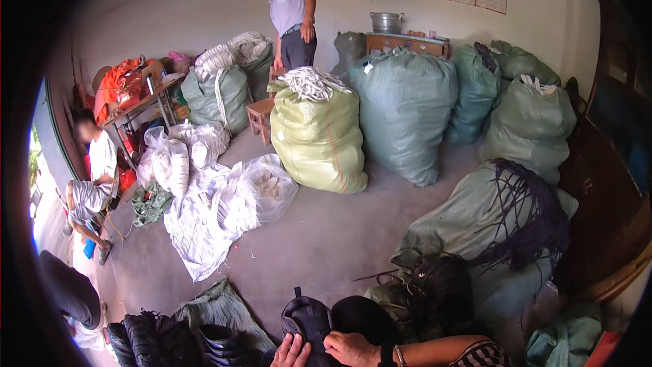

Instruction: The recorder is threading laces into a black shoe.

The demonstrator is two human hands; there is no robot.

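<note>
At the lower edge, a black shoe (307,319) stands toe hidden, with its opening and heel loop upward. My left hand (291,352) is wrapped against its left side, fingers laid over the front. My right hand (352,349) is closed, its fingertips pinched at the shoe's right edge; whatever is between them is too small to make out. A dark wristband and a bracelet circle my right wrist. Just right of the shoe is a rounded black shape (363,319). Stacked black shoe pieces (224,343) lie left of my hands.
Large stuffed sacks (407,109) line the back, a yellow-green sack (316,139) among them topped with white laces. Dark laces (519,221) drape a sack at right. White bags (231,197) lie on the floor. One person (288,10) stands behind; another (98,170) sits at left.
</note>
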